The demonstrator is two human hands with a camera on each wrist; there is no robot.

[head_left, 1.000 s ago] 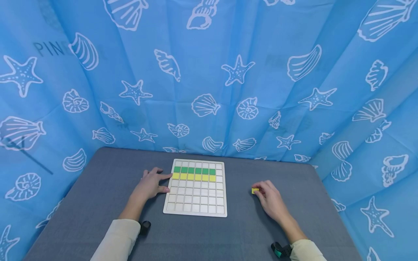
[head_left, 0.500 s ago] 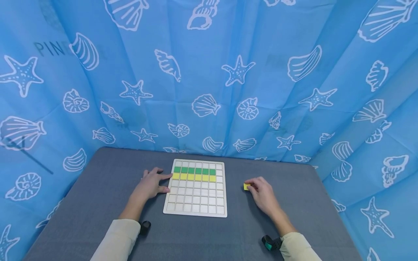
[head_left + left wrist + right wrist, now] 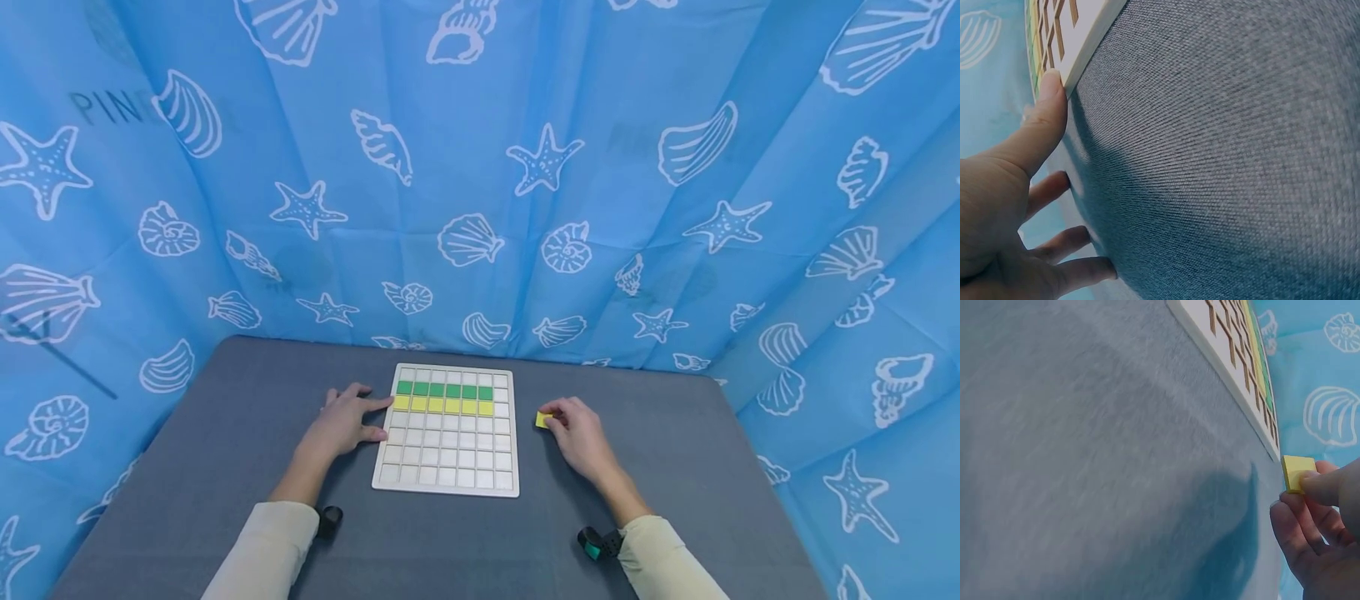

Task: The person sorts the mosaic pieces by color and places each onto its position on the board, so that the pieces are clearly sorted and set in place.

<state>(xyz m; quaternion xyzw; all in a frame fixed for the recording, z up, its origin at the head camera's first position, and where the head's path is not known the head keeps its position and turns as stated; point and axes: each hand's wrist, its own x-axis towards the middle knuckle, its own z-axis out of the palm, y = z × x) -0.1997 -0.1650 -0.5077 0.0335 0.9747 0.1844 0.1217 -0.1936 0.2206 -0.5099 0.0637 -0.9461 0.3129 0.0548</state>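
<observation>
A white square grid board [image 3: 448,439] lies on the table, with a row of green tiles [image 3: 446,390] near its far edge. Just below that runs a row of yellow tiles [image 3: 442,406]; the rightmost cell of each row holds no tile. My left hand [image 3: 343,427] rests at the board's left edge, thumb and index finger touching it. In the left wrist view the thumb [image 3: 1047,119] lies on the rim. Right of the board, apart from it, my right hand [image 3: 581,437] pinches a yellow square tile [image 3: 1296,472] between thumb and fingers.
The table [image 3: 660,467] has a grey fabric cover. A blue curtain [image 3: 480,167] with white shell and starfish prints hangs behind it and at both sides. Dark wrist straps [image 3: 600,543] sit at both cuffs.
My right hand has moved left toward the board, carrying the yellow tile. The left hand stays at the board's left edge, and the rows look the same.
</observation>
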